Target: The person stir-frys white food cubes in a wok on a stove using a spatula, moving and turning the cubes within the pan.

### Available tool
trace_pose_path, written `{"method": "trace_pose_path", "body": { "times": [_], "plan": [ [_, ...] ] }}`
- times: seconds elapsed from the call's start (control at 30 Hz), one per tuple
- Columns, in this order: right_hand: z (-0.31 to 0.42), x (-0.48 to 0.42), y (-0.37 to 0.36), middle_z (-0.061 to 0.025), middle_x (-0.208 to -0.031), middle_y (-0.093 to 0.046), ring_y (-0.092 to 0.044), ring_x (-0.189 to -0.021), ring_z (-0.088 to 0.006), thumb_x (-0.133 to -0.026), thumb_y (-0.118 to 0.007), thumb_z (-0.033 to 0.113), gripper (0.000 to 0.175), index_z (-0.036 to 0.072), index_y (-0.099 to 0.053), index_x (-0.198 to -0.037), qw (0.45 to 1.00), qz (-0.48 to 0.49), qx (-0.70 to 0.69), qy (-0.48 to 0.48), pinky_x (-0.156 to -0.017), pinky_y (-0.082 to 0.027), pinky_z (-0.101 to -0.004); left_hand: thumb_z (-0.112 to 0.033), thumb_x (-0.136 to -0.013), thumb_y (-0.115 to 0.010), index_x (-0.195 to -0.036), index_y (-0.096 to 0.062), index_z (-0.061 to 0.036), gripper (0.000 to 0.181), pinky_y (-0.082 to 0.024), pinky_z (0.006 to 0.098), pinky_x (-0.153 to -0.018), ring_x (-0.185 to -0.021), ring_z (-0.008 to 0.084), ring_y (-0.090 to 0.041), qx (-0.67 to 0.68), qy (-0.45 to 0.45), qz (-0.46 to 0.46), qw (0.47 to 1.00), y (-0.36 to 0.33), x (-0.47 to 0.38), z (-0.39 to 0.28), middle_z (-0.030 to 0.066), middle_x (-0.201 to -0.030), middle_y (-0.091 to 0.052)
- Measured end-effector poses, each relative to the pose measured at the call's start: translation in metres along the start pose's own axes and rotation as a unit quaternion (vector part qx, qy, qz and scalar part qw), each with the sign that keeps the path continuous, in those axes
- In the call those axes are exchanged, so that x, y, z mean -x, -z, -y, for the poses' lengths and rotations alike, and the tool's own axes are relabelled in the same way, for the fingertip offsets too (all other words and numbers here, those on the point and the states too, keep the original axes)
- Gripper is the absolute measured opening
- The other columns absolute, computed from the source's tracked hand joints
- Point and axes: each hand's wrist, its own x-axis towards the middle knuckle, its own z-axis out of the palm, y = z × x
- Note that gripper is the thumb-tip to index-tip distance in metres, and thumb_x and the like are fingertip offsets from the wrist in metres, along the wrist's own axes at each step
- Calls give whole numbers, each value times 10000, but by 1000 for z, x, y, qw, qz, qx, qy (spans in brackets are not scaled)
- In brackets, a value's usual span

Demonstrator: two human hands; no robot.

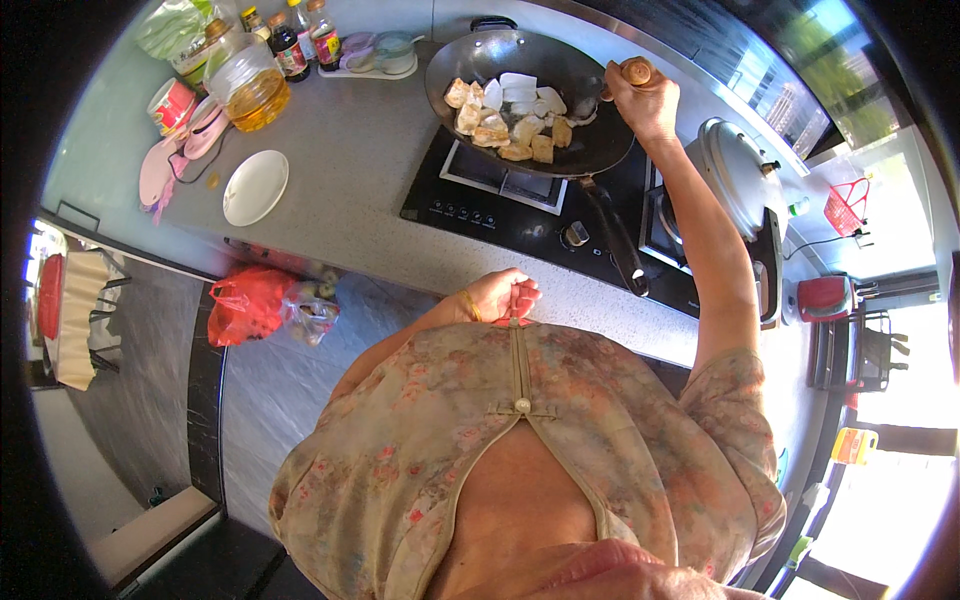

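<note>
A dark wok (592, 150) stands on the left burner of a black gas hob (435, 184), its long handle (615, 240) pointing towards me. Pieces that look like tofu lie in it, some white (519, 86) and some browned (491, 136). My right hand (649, 101) is closed around the wooden-ended handle of a utensil (637, 71) at the wok's right rim; the utensil's head reaches among the pieces and is hard to make out. My left hand (508, 295) rests before my body at the counter's front edge, fingers loosely curled, holding nothing that shows.
A white plate (256, 187) lies on the counter left of the hob. Behind it stand an oil jug (255, 94), sauce bottles (289, 52) and seasoning tubs (394, 56). A lidded pressure cooker (731, 176) occupies the right burner. Plastic bags (251, 304) sit below on the left.
</note>
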Motion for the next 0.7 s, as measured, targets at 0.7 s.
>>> {"method": "trace_pose_path", "body": {
  "times": [0.7],
  "plan": [
    [-7, 1, 31, -67, -604, -604, -566, -490, -96, -726, -645, 152, 160, -2, -599, -723, 955, 11, -195, -222, -458, -468, -214, -310, -862, -422, -996, -510, -66, 291, -464, 347, -719, -803, 159, -555, -162, -15, 48, 986, -23, 19, -39, 79, -978, -580]
  ]
}}
